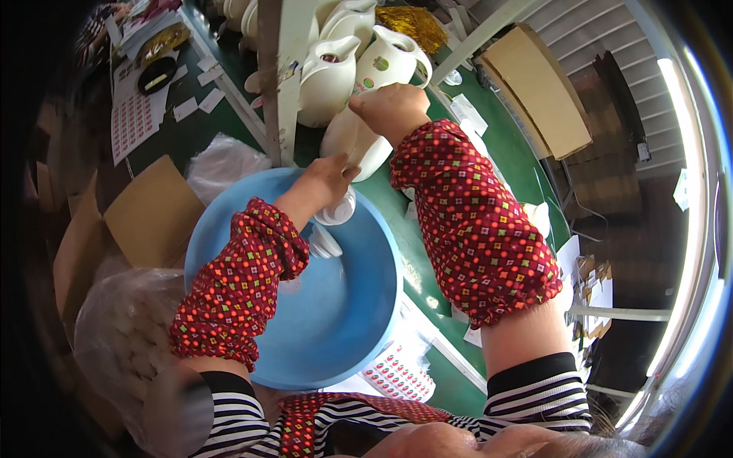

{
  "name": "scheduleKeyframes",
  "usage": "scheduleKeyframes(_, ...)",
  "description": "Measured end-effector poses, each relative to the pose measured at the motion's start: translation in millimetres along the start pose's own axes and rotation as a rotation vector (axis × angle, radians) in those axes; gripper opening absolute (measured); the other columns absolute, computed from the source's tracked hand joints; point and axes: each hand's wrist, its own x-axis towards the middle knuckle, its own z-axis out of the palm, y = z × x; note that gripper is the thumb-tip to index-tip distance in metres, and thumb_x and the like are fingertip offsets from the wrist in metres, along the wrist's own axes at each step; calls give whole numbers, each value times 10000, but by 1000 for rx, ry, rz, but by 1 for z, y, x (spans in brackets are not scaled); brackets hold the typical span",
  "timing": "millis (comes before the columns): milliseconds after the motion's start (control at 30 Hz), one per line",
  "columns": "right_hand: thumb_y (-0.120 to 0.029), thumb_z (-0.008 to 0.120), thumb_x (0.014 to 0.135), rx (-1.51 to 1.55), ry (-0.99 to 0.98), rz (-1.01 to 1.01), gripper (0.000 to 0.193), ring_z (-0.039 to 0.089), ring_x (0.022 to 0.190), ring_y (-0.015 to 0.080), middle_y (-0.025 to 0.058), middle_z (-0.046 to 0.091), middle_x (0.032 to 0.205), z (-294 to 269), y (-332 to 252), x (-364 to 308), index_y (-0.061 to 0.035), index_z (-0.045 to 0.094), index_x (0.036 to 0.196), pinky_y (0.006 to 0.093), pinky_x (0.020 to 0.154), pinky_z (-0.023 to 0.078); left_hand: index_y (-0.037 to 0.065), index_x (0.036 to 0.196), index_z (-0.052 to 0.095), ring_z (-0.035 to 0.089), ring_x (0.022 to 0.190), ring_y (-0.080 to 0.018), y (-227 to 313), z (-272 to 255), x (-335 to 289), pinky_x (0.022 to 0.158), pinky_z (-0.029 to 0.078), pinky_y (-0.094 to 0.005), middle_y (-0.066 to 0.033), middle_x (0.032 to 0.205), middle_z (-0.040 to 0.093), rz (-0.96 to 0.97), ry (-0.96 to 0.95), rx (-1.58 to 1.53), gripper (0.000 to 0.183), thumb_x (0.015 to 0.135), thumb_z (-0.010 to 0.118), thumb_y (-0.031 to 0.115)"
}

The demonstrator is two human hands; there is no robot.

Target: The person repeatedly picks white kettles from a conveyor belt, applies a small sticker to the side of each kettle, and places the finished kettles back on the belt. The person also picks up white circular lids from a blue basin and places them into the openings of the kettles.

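My right hand [395, 107] grips the top of a cream-white jug [357, 143] that lies tilted on the green table [510, 164]. At the jug's lower end, over the rim of a big blue basin [359, 305], my left hand [327, 177] holds a small white lid [337, 210]. Another white lid [324, 240] lies in the basin under my left forearm. Both forearms wear red patterned sleeve covers.
Several upright white jugs [359, 53] stand behind a white post [276, 76]. A sticker sheet [398, 375] lies by the basin's near edge. Cardboard boxes [149, 214] and a clear bag of white parts [126, 328] sit at left; a folded carton [538, 88] at right.
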Motion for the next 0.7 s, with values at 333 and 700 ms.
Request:
scheduleKeyframes(333, -614, 523, 986, 246, 233, 29, 723, 667, 1063, 345, 211, 610, 1237, 37, 9, 7, -10, 548, 1382, 413, 833, 593, -45, 1015, 573, 666, 907, -469, -12, 0, -32, 837, 524, -552, -289, 911, 681, 101, -92, 299, 360, 1014, 616, 312)
scheduleKeyframes(700, -678, 481, 988, 494, 303, 214, 802, 672, 1080, 396, 246, 588, 1266, 58, 0, -12, -3, 471, 1420, 462, 884, 585, -21, 968, 673, 657, 833, -438, 7, -17, -62, 752, 507, -508, -250, 895, 688, 99, 152, -60, 372, 1014, 616, 344)
